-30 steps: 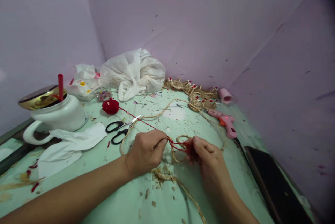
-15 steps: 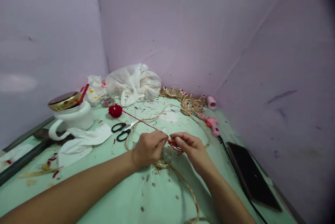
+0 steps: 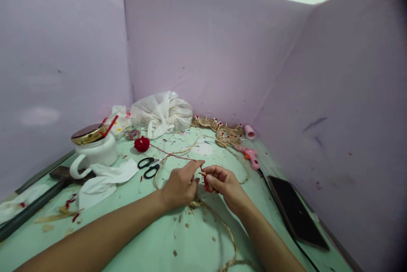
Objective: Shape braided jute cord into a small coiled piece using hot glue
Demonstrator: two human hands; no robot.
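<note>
Red yarn [image 3: 170,154] runs from a red ball [image 3: 141,144] on the table to my hands. My left hand [image 3: 180,185] has its forefinger stretched out with the yarn passing over the tip; its other fingers are curled in. Close beside it, my right hand [image 3: 224,183] pinches a small loop of straw cord wrapped in red yarn [image 3: 208,185]. Braided straw cord [image 3: 227,227] trails below the hands, and more of it curves behind them. Black-handled scissors [image 3: 151,167] lie left of my left hand, partly open.
On the left are a white mug [image 3: 98,153] with a gold-lidded container on top, a white cloth [image 3: 106,180] and a hammer [image 3: 47,195]. A plastic bag [image 3: 162,113], woven straw pieces [image 3: 229,135] and a pink glue gun [image 3: 249,155] lie behind. A phone [image 3: 297,212] lies right.
My left forefinger has straightened and lifted the yarn, where before the hand was pinched closed. My right hand has drawn the loop in closer. The view has tilted up, showing a framed picture.
</note>
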